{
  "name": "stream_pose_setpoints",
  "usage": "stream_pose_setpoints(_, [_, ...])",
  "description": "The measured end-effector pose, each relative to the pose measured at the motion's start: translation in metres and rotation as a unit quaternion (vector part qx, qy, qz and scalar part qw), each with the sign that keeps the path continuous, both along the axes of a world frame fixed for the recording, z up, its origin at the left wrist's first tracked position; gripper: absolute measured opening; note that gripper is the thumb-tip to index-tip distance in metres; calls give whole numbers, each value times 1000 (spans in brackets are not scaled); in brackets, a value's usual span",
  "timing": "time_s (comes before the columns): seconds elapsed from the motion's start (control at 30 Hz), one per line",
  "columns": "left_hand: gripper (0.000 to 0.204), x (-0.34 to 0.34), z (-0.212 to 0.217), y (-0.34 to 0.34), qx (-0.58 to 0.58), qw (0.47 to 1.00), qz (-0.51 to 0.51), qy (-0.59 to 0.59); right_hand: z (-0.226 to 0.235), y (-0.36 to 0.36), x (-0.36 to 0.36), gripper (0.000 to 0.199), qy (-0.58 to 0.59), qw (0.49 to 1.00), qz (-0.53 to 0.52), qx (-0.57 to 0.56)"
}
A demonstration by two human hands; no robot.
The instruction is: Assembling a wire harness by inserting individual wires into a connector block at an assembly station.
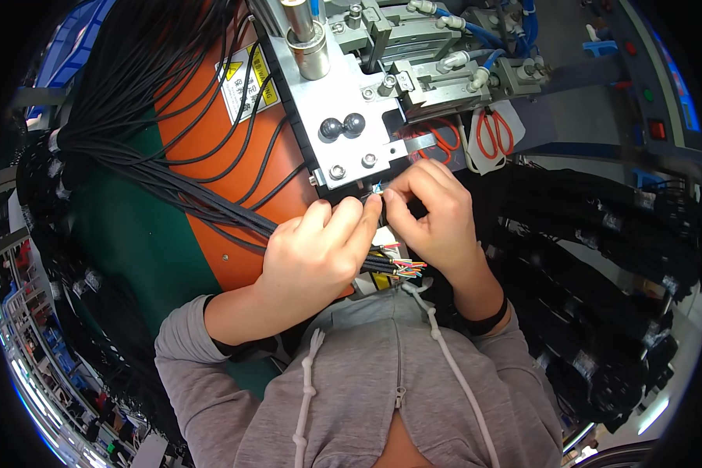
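Note:
My left hand (320,242) and my right hand (437,214) meet at the front edge of a metal fixture (359,144). Between their fingertips show the thin blue and white wires (378,188) of a cable end. Both hands are closed in a pinch on these wires; the exact grip is partly hidden by the fingers. Several black cables (242,214) run from the left beneath my left hand. Their stripped ends, with coloured wires (409,269), stick out below the hands, close to my body.
Pneumatic cylinders (444,93) with blue hoses stand behind the fixture. Red-handled scissors (494,134) lie at its right. A large bundle of black cables (132,86) spreads over the orange and green table (199,175). More dark cable bundles (585,257) hang on the right.

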State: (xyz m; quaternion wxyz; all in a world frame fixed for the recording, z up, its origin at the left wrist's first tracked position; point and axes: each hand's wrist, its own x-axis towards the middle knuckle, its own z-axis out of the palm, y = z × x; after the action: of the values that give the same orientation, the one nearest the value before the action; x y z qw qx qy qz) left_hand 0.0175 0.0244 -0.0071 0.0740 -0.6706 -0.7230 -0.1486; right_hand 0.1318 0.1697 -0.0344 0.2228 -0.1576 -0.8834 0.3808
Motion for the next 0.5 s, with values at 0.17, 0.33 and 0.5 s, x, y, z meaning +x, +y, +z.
stream_pose_setpoints(0.17, [36,0,-2,1,3,1000,8,21,-18,-2,-7,9,105,994,-19,28])
stream_pose_setpoints(0.33, [31,-5,-8,5,43,999,0,-4,-31,-4,-4,8,74,984,-56,-152])
stream_pose_setpoints(0.5, [27,-7,-12,6,59,998,6,-18,-34,-5,-3,7,37,962,-72,-261])
